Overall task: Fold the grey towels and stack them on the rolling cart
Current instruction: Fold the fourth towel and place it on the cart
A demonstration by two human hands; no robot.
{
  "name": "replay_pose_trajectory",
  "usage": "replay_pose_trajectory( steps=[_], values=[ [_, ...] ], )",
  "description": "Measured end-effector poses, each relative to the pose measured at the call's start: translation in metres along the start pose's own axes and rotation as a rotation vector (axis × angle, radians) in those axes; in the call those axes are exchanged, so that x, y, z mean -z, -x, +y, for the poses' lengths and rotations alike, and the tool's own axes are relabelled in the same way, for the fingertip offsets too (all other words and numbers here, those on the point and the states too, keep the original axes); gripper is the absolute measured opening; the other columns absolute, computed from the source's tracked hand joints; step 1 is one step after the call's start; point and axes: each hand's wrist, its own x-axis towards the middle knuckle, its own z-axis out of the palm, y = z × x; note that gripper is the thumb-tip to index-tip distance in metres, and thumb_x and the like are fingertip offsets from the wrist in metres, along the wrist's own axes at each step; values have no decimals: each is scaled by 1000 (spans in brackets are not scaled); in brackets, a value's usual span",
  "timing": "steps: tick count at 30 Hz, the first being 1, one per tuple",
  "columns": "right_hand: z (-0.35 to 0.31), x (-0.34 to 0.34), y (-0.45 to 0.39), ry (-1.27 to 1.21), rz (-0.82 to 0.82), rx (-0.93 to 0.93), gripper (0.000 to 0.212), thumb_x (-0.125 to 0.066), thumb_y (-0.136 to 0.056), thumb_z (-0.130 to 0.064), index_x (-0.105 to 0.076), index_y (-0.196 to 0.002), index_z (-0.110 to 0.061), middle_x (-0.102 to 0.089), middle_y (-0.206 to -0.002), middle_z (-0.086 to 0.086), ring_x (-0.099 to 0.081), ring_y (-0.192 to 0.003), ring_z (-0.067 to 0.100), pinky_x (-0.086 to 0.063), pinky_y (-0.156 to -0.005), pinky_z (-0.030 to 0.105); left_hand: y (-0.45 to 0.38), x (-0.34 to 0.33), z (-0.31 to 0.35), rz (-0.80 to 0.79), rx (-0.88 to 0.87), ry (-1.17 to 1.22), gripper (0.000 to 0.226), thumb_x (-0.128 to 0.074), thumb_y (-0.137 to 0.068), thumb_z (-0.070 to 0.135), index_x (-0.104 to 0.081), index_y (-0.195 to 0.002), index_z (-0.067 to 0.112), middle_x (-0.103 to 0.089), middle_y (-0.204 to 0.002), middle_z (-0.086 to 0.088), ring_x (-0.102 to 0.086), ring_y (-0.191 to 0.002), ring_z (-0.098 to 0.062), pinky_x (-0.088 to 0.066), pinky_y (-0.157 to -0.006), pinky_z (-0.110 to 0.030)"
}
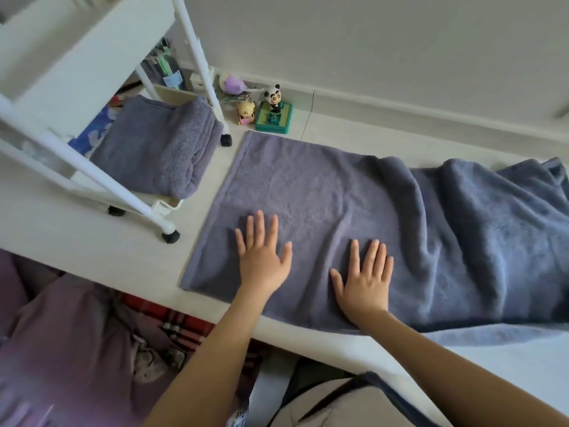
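Note:
A grey towel [323,192] lies spread across the white table, flat at its left end and bunched into folds toward the right. My left hand [261,254] rests flat on its near left part, fingers apart. Beside it, my right hand [363,278] also presses flat on the towel, fingers spread. Neither hand grips the cloth. A folded grey towel [157,146] sits on the bottom shelf of the white rolling cart [132,208] at the left.
Small figurines, including a panda on a green box [274,112], stand by the wall behind the towel. The cart's black wheels [171,237] stand on the table close to the towel's left edge. Purple and plaid fabric [92,349] lies below the table's front edge.

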Motion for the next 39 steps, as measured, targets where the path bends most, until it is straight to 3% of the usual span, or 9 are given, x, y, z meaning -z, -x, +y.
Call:
replay_pose_trajectory(
  steps=[4, 7, 11, 14, 19, 25, 31, 35, 39],
  values=[
    [0, 12, 0, 12, 14, 101, 79, -2, -89, -63, -31, -146, -16, -27, -150, 23, -28, -137, 40, -19, -111, 49, 7, -10, -10, 94, -36, -72, 70, -17, -89, 56, -15, -150, 22, -15, -157, -11, -13, -145, -30, -2, -116, -54],
    [32, 25, -2, -36, 142, 76, 66, -24, -88, -55, -41, -141, -19, -38, -146, 19, -39, -131, 39, -33, -105, 50, 1, -2, -17, 43, 17, -81, 76, -4, -84, 61, -4, -151, 24, -2, -159, -9, 1, -147, -27, 7, -116, -51],
    [96, 30, -4, -110, 156, -140, 75, -17, -86, -58, -23, -148, -17, -19, -154, 20, -14, -143, 34, -10, -117, 47, 4, 3, 14, 17, -58, 15, 79, 1, -82, 61, 1, -151, 23, 12, -158, -7, 13, -146, -23, 20, -113, -45],
    [131, 26, 6, -131, 90, -251, 84, -10, -84, -65, -22, -148, -13, -18, -153, 25, -13, -142, 39, -10, -116, 51, 13, -8, 56, -31, -226, 24, 71, -3, -86, 59, 9, -148, 26, 21, -154, -2, 16, -145, -21, 21, -113, -44],
    [141, 12, 30, -74, 54, -298, 86, -7, -87, -68, -32, -145, -10, -28, -147, 29, -26, -135, 46, -18, -110, 55, 18, -30, 74, -19, -291, -100, 67, -20, -91, 54, -9, -149, 22, -9, -158, -9, -8, -146, -28, 2, -114, -52],
    [161, 41, 15, -111, 209, -338, 61, -35, -95, -46, -25, -147, -17, -20, -155, 12, -17, -141, 29, -10, -113, 43, 9, -13, 110, -43, -297, -24, 78, -3, -83, 60, -8, -152, 23, 5, -159, -9, 6, -147, -24, 15, -114, -45],
    [222, 61, -16, -147, 218, -223, 61, -16, -93, -51, -17, -149, -27, -8, -159, 4, 0, -146, 25, 1, -117, 40, 1, -18, 200, -104, -441, 18, 76, 4, -83, 58, 4, -151, 24, 13, -158, -6, 14, -146, -21, 18, -114, -42],
    [261, 55, -35, -102, 53, -156, 64, -3, -89, -62, 1, -148, -38, 3, -159, -6, 9, -145, 19, 3, -117, 45, -8, -39, 232, -89, -391, -40, 71, -14, -89, 54, -18, -150, 19, -16, -157, -12, -13, -145, -29, -3, -117, -52],
    [292, 45, -27, -89, 34, -391, 65, -14, -92, -62, 4, -149, -36, 8, -159, -1, 11, -145, 25, 2, -114, 56, -12, -55, 231, 7, -397, -115, 63, -26, -92, 48, -27, -147, 17, -32, -152, -11, -30, -141, -29, -13, -112, -52]
  ],
)
